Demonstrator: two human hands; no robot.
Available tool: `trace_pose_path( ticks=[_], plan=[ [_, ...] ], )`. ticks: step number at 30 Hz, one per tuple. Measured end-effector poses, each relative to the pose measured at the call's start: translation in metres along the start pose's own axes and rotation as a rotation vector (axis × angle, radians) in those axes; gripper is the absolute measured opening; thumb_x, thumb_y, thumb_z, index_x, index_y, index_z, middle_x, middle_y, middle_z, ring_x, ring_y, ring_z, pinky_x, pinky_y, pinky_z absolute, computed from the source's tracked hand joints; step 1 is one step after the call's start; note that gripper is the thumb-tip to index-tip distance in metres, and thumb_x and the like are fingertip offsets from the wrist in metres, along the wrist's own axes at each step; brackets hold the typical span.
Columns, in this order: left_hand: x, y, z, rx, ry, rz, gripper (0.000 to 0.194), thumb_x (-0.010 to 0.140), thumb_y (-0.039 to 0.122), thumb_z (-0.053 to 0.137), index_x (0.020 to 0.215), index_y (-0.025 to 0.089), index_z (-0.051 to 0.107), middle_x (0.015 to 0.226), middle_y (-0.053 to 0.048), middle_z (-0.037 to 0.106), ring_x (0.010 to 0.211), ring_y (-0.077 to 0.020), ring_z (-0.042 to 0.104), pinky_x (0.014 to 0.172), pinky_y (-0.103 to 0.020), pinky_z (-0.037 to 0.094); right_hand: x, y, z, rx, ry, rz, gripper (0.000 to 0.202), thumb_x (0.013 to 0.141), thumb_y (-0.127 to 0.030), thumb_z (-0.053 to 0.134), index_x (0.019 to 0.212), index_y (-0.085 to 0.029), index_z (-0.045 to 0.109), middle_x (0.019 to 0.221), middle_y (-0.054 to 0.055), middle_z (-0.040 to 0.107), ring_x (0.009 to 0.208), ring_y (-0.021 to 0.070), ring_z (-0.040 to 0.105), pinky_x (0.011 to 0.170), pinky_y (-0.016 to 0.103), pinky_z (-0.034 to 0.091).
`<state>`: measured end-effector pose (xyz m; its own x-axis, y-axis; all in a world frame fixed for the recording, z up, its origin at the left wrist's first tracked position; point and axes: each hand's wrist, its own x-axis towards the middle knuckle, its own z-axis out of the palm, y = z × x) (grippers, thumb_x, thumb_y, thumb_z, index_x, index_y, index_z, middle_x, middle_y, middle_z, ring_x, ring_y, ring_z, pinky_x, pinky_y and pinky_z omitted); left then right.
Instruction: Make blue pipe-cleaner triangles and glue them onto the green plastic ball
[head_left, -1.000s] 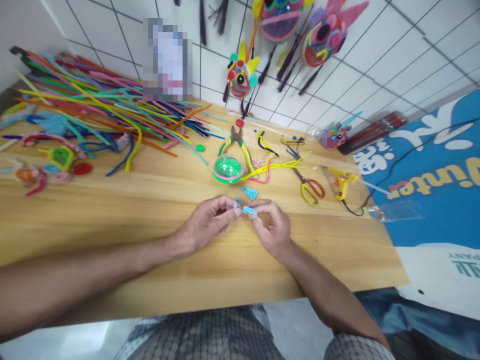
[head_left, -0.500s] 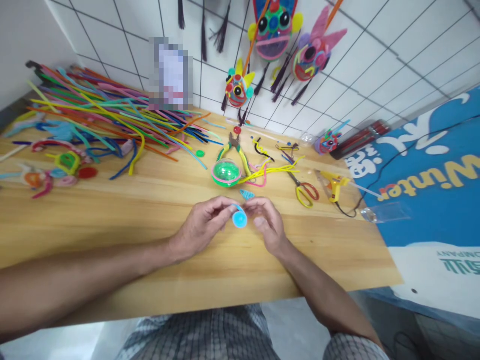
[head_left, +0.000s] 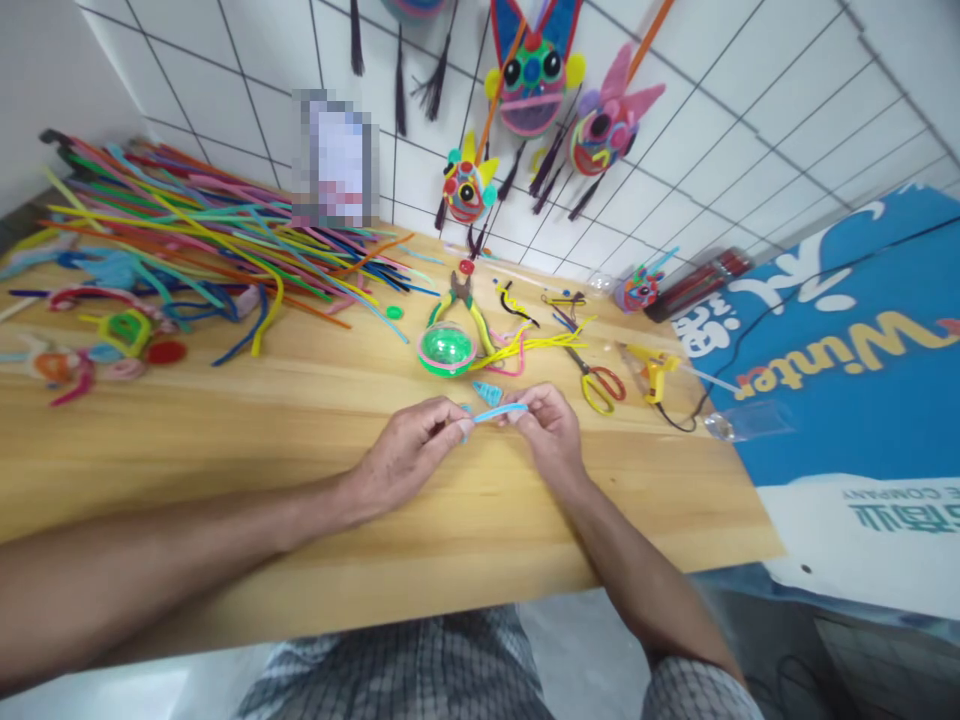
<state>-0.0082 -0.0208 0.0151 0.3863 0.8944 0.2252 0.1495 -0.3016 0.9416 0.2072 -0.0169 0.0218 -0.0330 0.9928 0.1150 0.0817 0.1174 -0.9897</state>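
1. While the short, thin, light-blue strip of fuzzy-looking craft stem (head_left: 499, 411) spans the gap between the 2 sets of fingertips, its line bows only slightly; a light, even pull should suit it better than a hard tug.
2. Thumb and forefinger of the left hand (head_left: 409, 450) pinch its left end, and more blue peeps out above and below those fingertips (perhaps a coil seen edge-on, though I cannot tell). Grip that part firmly, so that nothing springs loose.
3. Thumb and fingers of the right hand (head_left: 551, 435) pinch the other end. Slide this pinch in small stages and smooth each kink under the thumb; such stems probably hold any crease.
4. Just beyond the 2 sets of fingertips, on the pale wooden table (head_left: 300, 420), lies a light-blue, ridged, cone-shaped piece (head_left: 487, 392). Working slightly nearer the body would avoid brushing it.
5. Farther beyond the left fingertips sits a shiny green bowl with a pink rim (head_left: 448, 348), and behind it lie pliers with green-and-yellow handles (head_left: 480, 320); wide sweeps forward could knock them.
6. Beyond and to the right of the right fingers rest scissors with red and yellow handles (head_left: 586, 371), handy should an end need trimming.
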Motion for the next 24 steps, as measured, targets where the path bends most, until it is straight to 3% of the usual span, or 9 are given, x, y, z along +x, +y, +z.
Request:
trace_pose_path(
  ticks=[7,12,16,20,24],
  plan=[
    [0.001,0.002,-0.007,0.062,-0.066,-0.011,0.026,0.101,0.031,0.046,0.087,0.018,0.064,0.079,0.001,0.062,0.075,-0.0146,0.058,0.072,-0.026,0.045,0.010,-0.032,-0.039,-0.363,-0.111,0.039,0.012,0.080,-0.032,0.068,0.079,-0.021,0.064,0.068,-0.002,0.062,0.063,0.0137,0.055,0.061,0.026,0.043],
    [-0.001,0.006,-0.005,0.111,-0.087,0.044,0.026,0.101,0.031,0.044,0.082,0.020,0.058,0.074,0.001,0.058,0.071,-0.0150,0.056,0.069,-0.027,0.043,-0.003,-0.047,-0.063,-0.720,-0.145,-0.137,0.002,0.078,-0.020,0.065,0.078,-0.020,0.067,0.078,0.001,0.068,0.073,0.0164,0.062,0.071,0.030,0.047],
    [-0.005,0.004,-0.002,0.129,-0.119,0.079,0.026,0.101,0.031,0.042,0.081,0.020,0.056,0.075,0.001,0.058,0.070,-0.0144,0.055,0.067,-0.026,0.043,-0.025,-0.043,-0.064,-0.489,-0.121,-0.006,0.005,0.083,-0.026,0.067,0.084,-0.022,0.067,0.075,0.001,0.071,0.068,0.0168,0.064,0.066,0.030,0.049],
    [-0.010,0.000,0.002,0.177,-0.160,0.089,0.025,0.099,0.028,0.043,0.079,0.019,0.056,0.073,0.001,0.058,0.066,-0.0140,0.053,0.064,-0.025,0.041,-0.040,-0.033,-0.053,-0.171,-0.010,0.103,0.014,0.084,-0.035,0.073,0.090,-0.022,0.069,0.065,-0.002,0.066,0.059,0.0152,0.060,0.062,0.030,0.048],
    [-0.015,0.002,0.006,0.181,-0.220,0.070,0.024,0.097,0.029,0.046,0.077,0.019,0.058,0.069,0.001,0.057,0.063,-0.0131,0.051,0.061,-0.024,0.038,-0.044,-0.032,-0.038,0.040,0.059,0.100,0.026,0.084,-0.044,0.075,0.079,-0.022,0.064,0.078,-0.001,0.067,0.063,0.0138,0.062,0.062,0.029,0.049]
  ],
)
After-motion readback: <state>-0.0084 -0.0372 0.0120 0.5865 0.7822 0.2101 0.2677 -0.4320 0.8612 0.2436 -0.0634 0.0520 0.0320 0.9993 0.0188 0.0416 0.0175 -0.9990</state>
